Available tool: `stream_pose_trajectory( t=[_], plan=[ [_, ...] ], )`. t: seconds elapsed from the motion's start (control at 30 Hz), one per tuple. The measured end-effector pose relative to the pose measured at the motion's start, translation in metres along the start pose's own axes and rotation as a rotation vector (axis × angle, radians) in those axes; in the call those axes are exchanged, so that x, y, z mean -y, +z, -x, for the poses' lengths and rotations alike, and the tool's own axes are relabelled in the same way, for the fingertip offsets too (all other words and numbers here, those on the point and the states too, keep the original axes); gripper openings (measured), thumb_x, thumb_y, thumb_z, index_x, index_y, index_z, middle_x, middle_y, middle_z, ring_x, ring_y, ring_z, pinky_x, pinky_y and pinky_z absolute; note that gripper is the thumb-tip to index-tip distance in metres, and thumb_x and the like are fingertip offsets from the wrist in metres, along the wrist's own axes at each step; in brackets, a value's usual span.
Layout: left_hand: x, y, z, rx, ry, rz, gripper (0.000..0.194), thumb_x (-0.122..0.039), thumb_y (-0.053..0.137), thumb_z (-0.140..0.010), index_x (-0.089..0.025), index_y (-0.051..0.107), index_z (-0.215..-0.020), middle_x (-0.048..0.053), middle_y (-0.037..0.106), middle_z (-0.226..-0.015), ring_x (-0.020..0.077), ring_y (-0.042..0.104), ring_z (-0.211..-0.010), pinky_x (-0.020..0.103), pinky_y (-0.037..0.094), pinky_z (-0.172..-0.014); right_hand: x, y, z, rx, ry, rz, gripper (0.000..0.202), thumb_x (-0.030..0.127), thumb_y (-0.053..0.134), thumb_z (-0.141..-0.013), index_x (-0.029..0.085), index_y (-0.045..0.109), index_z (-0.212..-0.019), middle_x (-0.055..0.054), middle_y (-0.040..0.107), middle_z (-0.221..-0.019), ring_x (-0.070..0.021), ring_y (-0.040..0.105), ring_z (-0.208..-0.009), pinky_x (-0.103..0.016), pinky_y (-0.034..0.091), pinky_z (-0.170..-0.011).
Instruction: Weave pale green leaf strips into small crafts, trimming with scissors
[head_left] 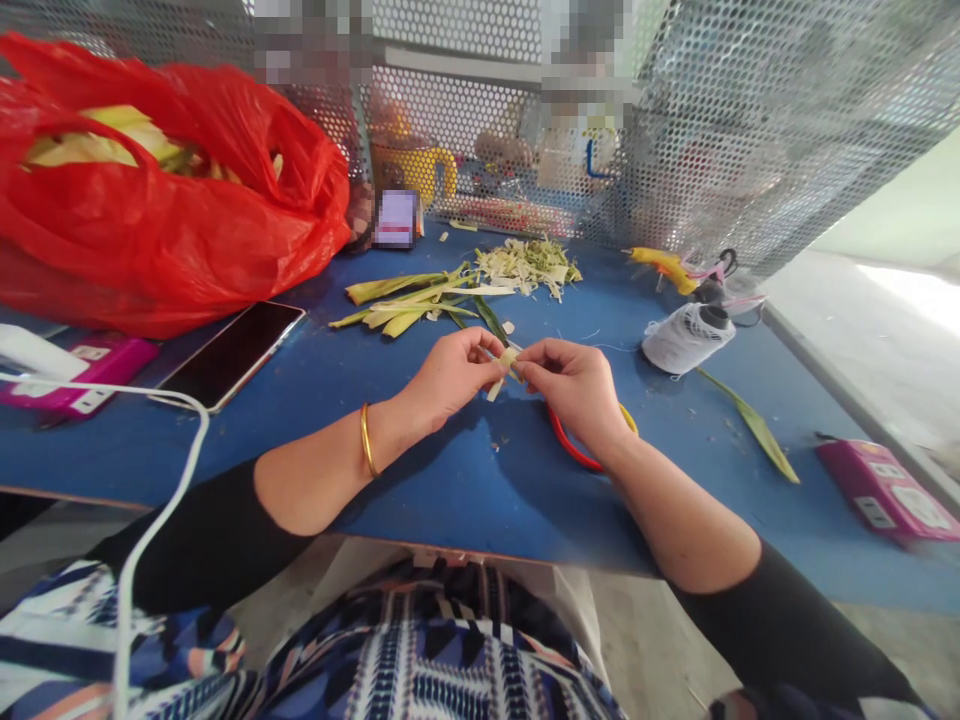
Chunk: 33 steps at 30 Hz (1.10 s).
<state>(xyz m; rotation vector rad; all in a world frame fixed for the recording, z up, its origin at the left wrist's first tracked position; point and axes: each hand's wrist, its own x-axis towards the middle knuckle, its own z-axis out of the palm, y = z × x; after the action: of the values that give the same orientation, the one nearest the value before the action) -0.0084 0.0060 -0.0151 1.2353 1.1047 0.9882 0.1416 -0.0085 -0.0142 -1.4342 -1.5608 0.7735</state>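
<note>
Fingertips of the left hand (448, 380) and the right hand (576, 388) meet over the table, thumb and forefinger of each pinching a small pale strip (509, 357) between them. It is held just above the blue tabletop (442, 495), in front of the person's body; its far ends are partly hidden by the fingers. Beneath the right hand lies a red and yellow loop (571, 447) (mostly covered, so its full shape is hard to tell).

Just beyond the hands, long yellow-green husk pieces (409, 302) lie beside a heap of shredded bits (531, 264). To the right, a spool of white thread (679, 342) leans over near a single narrow leaf (759, 430), with a magenta box (874, 480) farther off by the edge. On the left, a dark-screened phone (232, 352) lies flat before a bulging red plastic bag (247, 235), which holds more pale husks (112, 140).
</note>
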Motion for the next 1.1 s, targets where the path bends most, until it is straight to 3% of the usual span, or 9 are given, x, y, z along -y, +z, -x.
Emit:
stream_pose_trajectory(
  t=[0.23, 0.43, 0.63, 0.8, 1.0, 1.1],
  plan=[
    [0.005, -0.003, 0.0, 0.023, 0.065, -0.16, 0.019, -0.007, 0.069, -0.067, -0.018, 0.058, -0.078, -0.006, 0.056, -0.051, 0.0089, 0.049, -0.048, 0.021, 0.034, -0.049, -0.007, 0.001, -0.003, 0.054, -0.01, -0.1, 0.015, 0.025, 0.069, -0.068, 0.021, 0.056, -0.071, 0.005, 0.06, -0.055, -0.0117, 0.056, -0.049, -0.027, 0.042, -0.053],
    [0.005, -0.003, -0.004, 0.058, -0.006, -0.172, 0.011, -0.008, 0.069, -0.065, -0.016, 0.067, -0.073, -0.003, 0.059, -0.051, 0.0102, 0.049, -0.048, 0.023, 0.035, -0.051, -0.011, -0.002, -0.006, 0.124, -0.042, -0.14, 0.018, 0.024, 0.065, -0.071, 0.02, 0.062, -0.089, 0.005, 0.063, -0.059, -0.0135, 0.059, -0.054, -0.029, 0.046, -0.059],
    [0.005, -0.004, -0.003, 0.152, 0.025, -0.174, 0.01, -0.009, 0.068, -0.065, -0.017, 0.071, -0.06, -0.002, 0.06, -0.05, 0.0092, 0.048, -0.048, 0.022, 0.034, -0.05, -0.008, -0.003, -0.005, 0.168, 0.02, -0.117, 0.017, 0.034, 0.063, -0.076, 0.018, 0.066, -0.073, 0.002, 0.064, -0.06, -0.0122, 0.055, -0.052, -0.028, 0.043, -0.054],
    [0.003, -0.003, 0.001, 0.284, -0.016, -0.146, 0.016, -0.012, 0.067, -0.068, -0.016, 0.067, -0.052, -0.001, 0.059, -0.049, 0.0092, 0.049, -0.047, 0.021, 0.038, -0.052, -0.009, -0.005, -0.008, 0.165, 0.09, -0.082, 0.013, 0.03, 0.065, -0.071, 0.018, 0.062, -0.065, 0.003, 0.058, -0.056, -0.0103, 0.047, -0.05, -0.026, 0.035, -0.05],
    [0.0, -0.005, 0.002, 0.434, -0.044, -0.051, 0.007, -0.022, 0.075, -0.067, -0.016, 0.072, -0.065, -0.001, 0.062, -0.055, 0.01, 0.053, -0.051, 0.022, 0.045, -0.056, -0.011, -0.002, -0.011, -0.095, 0.024, -0.069, 0.012, 0.023, 0.057, -0.076, 0.02, 0.055, -0.065, 0.006, 0.049, -0.05, -0.0101, 0.041, -0.05, -0.026, 0.032, -0.051],
    [-0.001, -0.005, 0.002, 0.441, -0.057, -0.023, 0.012, -0.027, 0.079, -0.066, -0.017, 0.073, -0.067, 0.0, 0.064, -0.057, 0.0111, 0.056, -0.053, 0.023, 0.047, -0.058, -0.01, 0.002, -0.011, -0.117, 0.051, -0.101, 0.013, 0.022, 0.056, -0.078, 0.021, 0.054, -0.065, 0.005, 0.05, -0.05, -0.0102, 0.043, -0.049, -0.026, 0.032, -0.05]
  ],
)
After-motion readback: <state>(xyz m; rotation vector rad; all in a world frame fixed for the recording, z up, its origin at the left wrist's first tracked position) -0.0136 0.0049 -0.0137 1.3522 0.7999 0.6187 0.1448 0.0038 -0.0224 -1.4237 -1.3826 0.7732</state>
